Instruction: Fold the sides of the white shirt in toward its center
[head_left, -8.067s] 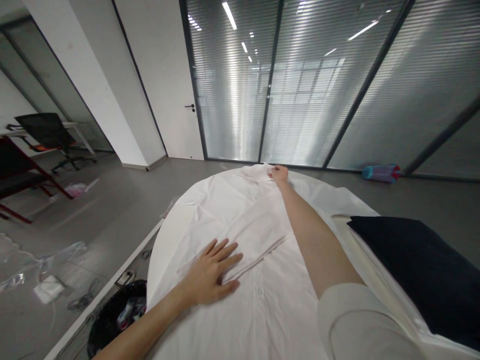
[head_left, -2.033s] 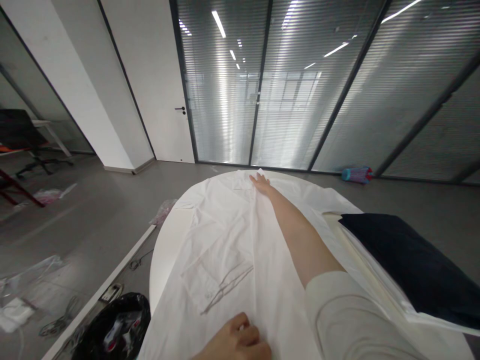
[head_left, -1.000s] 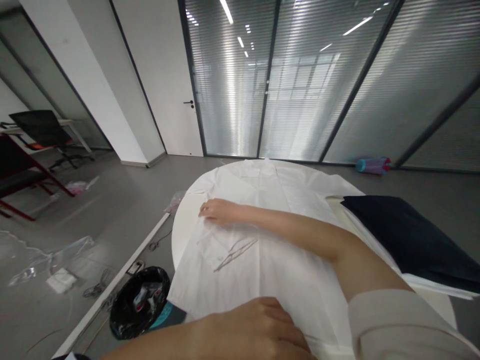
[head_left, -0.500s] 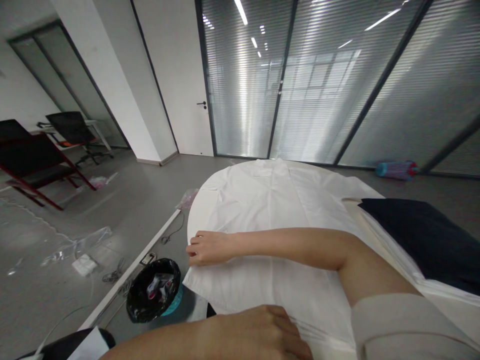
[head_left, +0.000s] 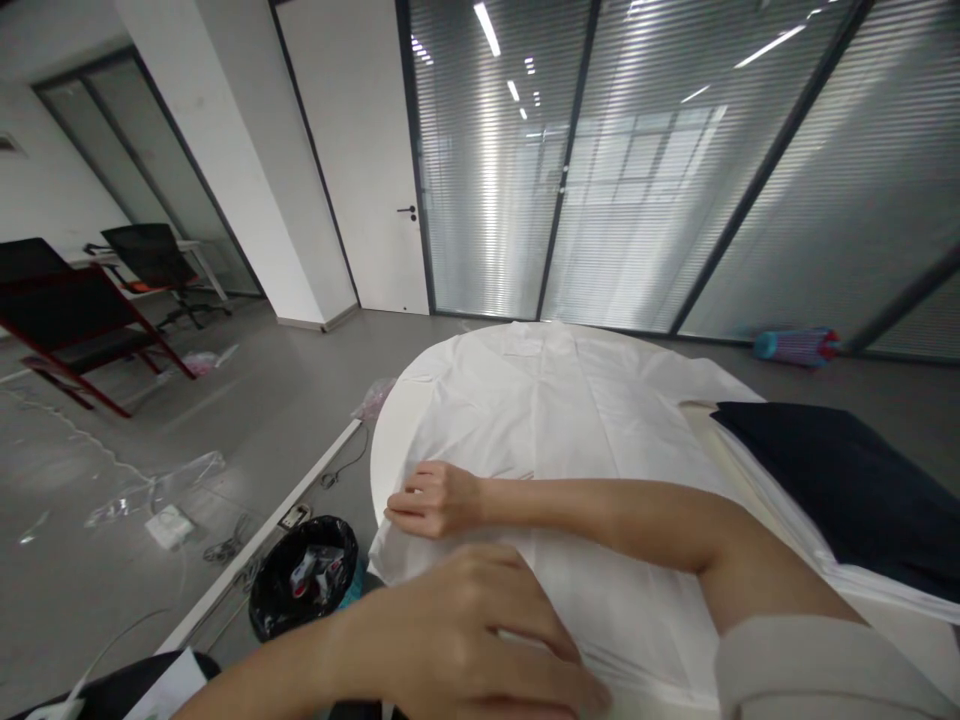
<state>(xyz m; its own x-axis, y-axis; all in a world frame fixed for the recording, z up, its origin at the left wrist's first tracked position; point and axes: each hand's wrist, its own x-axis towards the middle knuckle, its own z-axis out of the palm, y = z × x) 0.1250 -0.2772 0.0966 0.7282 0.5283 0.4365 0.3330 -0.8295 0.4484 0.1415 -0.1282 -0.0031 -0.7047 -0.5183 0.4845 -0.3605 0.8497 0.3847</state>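
A white shirt lies spread over a round white table, its collar end toward the far edge. My right arm reaches across it from the right. At the shirt's left side, my right hand has its fingers curled in on the cloth, and small creases show just beyond the wrist. Closer to me, my left hand hovers over or rests on the lower part of the shirt; which of the two I cannot tell. Its fingers are stretched out with a gap between them, and the fingertips are partly blurred.
On the table's right lies a folded dark navy cloth over folded white fabric. A black-lined waste bin stands on the floor at the left, beside a cable strip. Chairs stand farther back.
My right hand has shifted slightly to the right, its fingers more curled on the cloth. My left hand has risen into view and moved forward, its fingers spreading.
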